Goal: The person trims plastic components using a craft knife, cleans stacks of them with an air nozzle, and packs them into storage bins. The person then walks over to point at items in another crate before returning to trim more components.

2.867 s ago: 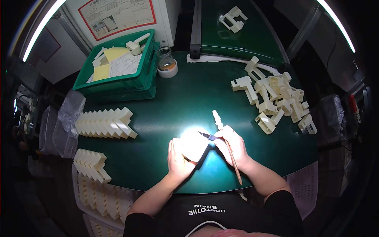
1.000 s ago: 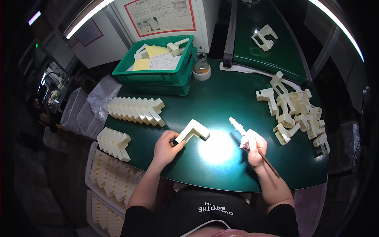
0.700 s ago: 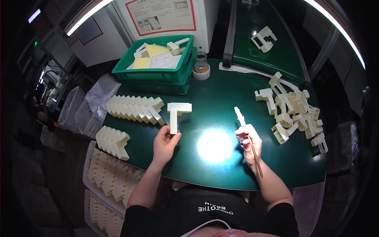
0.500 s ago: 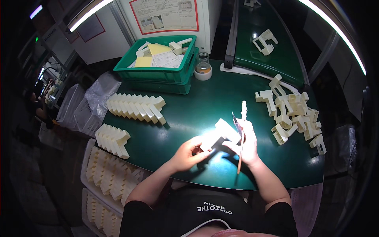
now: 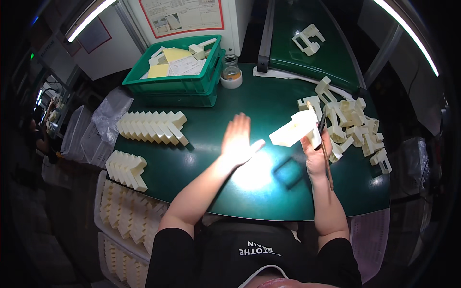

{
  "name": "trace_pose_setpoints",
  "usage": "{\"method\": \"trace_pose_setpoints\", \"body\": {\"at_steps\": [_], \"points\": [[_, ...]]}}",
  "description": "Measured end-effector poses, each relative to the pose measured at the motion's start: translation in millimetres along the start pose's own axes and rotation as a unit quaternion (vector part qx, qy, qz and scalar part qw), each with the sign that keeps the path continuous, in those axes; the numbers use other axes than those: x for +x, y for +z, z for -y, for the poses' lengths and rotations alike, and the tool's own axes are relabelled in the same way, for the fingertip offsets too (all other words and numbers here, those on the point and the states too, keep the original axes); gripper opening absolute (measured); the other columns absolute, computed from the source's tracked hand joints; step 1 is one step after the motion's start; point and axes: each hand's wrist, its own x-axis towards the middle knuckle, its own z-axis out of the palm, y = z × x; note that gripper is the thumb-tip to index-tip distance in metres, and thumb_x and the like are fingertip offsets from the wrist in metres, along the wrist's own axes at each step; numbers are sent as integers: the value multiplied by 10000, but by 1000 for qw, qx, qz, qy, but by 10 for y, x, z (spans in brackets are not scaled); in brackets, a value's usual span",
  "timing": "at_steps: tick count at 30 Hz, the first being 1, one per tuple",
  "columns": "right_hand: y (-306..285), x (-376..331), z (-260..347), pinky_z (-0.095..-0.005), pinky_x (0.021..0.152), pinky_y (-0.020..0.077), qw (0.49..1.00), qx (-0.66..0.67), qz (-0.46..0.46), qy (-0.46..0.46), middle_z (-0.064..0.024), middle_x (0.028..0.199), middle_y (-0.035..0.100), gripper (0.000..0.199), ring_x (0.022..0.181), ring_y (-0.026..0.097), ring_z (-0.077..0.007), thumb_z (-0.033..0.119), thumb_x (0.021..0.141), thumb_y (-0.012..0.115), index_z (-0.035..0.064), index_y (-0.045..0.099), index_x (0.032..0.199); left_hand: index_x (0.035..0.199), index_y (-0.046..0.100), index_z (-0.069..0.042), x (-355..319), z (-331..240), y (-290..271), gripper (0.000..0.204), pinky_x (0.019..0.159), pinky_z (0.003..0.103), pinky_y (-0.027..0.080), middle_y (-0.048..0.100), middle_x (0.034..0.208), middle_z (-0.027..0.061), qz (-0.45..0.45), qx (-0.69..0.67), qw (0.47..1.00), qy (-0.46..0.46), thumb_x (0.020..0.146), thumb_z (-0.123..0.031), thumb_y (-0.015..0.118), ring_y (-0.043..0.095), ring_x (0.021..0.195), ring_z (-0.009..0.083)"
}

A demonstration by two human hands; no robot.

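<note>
My left hand (image 5: 237, 144) is stretched out flat over the middle of the green table (image 5: 216, 192), with nothing in it. My right hand (image 5: 317, 158) is closed round a cream plastic bracket (image 5: 294, 130) raised above the table. The same hand also grips a slim dark pointed tool (image 5: 322, 121) and a thin brown stick (image 5: 328, 170), whose lower end hangs past the wrist. Behind and right of this hand lies a heap of loose cream brackets (image 5: 355, 113), partly hidden by it. Two neat nested rows of brackets, a longer one (image 5: 151, 127) and a shorter one (image 5: 126, 170), stand at the left.
Stacked green bins (image 5: 168, 86) with papers and parts stand at the back, beside a glass jar on a white base (image 5: 231, 79). A green conveyor (image 5: 297, 62) bears one bracket (image 5: 309, 40). Crates of brackets (image 5: 127, 211) stand below the left edge.
My left hand has let go of the bracket and opened out, moving up. My right hand has carried the bracket and tools up and right, close to the heap. The view has shifted slightly.
</note>
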Motion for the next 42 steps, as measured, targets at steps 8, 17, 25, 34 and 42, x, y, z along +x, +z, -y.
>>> {"method": "trace_pose_setpoints", "body": {"at_steps": [8,17,25,34,42], "points": [[-424,227,328,-195,806,477,999,-12,11,47,-19,1088,589,471,960,569,-98,145,834,744,20,507,1222,908,709,-91,-817,-1629,-562,194,949,432,472,647,1080,145,403,-312,778,368,923,-242,589,642,937,239],[-149,-148,190,-295,761,460,933,-258,251,-14,-78,917,546,419,833,563,-204,128,631,799,30,560,961,1140,578,22,-1127,-458,-656,324,816,275,526,643,1053,102,102,-692,709,-89,827,43,659,639,913,142],[32,-115,105,-175,589,351,964,-199,154,89,45,895,514,389,637,382,-26,86,678,813,77,550,964,956,671,-13,-1216,178,-806,119,562,205,455,618,664,2,-66,-421,893,-146,839,-5,650,560,590,44],[-61,-140,-56,-199,662,415,952,-173,191,164,25,813,567,154,718,511,-45,75,817,706,44,585,907,875,690,-49,-1028,857,-743,152,536,278,479,648,604,45,-133,-137,943,-272,849,-197,674,640,547,146],[-197,265,13,-198,560,395,957,-119,150,218,-23,828,636,120,629,490,-44,170,968,525,53,544,951,868,705,-79,-907,887,-708,160,520,333,463,629,585,53,-196,-45,958,-206,847,-233,668,623,529,216]]}}
